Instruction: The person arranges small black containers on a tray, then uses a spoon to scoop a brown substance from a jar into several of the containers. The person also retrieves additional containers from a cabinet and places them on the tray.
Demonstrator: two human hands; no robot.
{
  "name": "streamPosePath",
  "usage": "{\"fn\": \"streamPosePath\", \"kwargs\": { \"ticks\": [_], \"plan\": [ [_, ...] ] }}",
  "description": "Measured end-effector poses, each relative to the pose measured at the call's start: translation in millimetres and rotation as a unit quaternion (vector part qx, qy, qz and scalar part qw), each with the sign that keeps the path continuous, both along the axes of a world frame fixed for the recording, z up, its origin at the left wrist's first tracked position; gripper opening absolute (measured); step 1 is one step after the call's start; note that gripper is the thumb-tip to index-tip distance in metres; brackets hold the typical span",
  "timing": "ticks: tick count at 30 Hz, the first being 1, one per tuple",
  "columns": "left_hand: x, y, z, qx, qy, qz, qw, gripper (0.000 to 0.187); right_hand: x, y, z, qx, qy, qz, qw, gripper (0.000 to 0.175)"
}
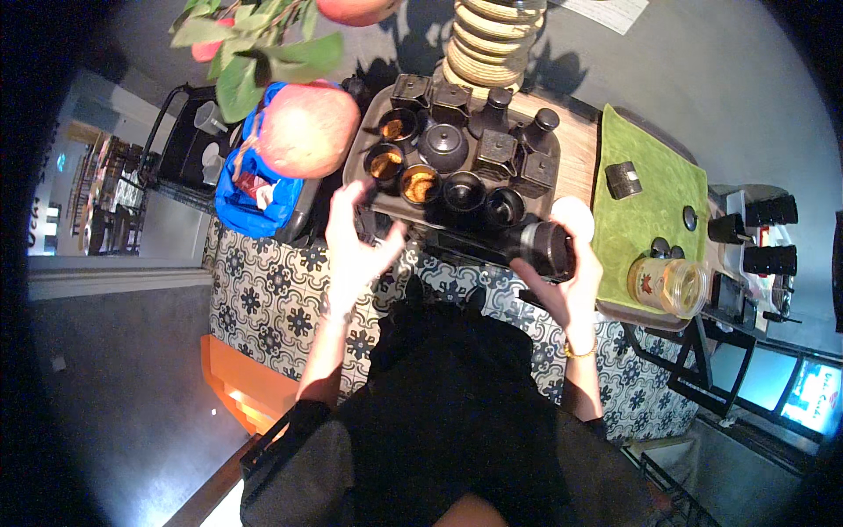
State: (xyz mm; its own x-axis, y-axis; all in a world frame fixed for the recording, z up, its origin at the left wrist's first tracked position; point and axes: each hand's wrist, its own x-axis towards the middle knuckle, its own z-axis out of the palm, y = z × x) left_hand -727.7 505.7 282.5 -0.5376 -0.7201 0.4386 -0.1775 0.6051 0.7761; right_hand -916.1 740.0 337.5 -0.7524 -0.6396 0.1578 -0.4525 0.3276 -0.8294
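My right hand [570,280] grips a dark cylindrical container [550,247] with a pale band, held tilted at the tray's front right corner. A white round thing [571,214] shows behind those fingers; I cannot tell what it is. Empty and with fingers spread, my left hand [355,253] is at the front left of the brown tray [421,212]. Along the tray's near and left side stand black cups; three, including the front cup [419,184], hold orange-brown powder. Behind them are a round lidded pot [443,146], several square lidded pots [495,155] and stoppered dark bottles [490,109].
On the right a green cloth [642,227] bears a dark cup [623,180] and a clear plastic jar [668,286]. A blue-lined bin [260,204] stands left, below a large artificial fruit [308,132]. A ribbed woven stack [494,49] rises behind the tray.
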Motion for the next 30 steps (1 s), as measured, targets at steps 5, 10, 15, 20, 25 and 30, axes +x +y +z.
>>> {"fn": "streamPosePath", "kwargs": {
  "ticks": [5, 10, 15, 20, 25, 30],
  "plan": [
    [-24, -70, -43, -0.001, -0.046, -0.037, 0.998, 0.087, -10, -9, 3, -0.045, 0.078, 0.049, 0.995, 0.067],
    [-29, -88, -54, -0.03, -0.023, -0.066, 0.997, 0.079, -11, -10, 5, -0.053, 0.046, 0.024, 0.997, 0.066],
    [-25, -105, -53, -0.175, -0.059, 0.009, 0.983, 0.075, -14, 0, 11, -0.058, 0.016, -0.006, 0.998, 0.067],
    [-23, -119, -54, -0.207, -0.085, -0.013, 0.975, 0.081, -17, 6, 11, -0.031, 0.048, -0.026, 0.998, 0.067],
    [-18, -86, -29, -0.144, -0.088, -0.002, 0.986, 0.089, -25, 10, 7, 0.005, 0.133, -0.03, 0.991, 0.069],
    [-32, -15, -16, -0.04, -0.023, 0.024, 0.999, 0.091, -37, 0, -14, 0.008, 0.173, -0.015, 0.985, 0.067]
  ]
}}
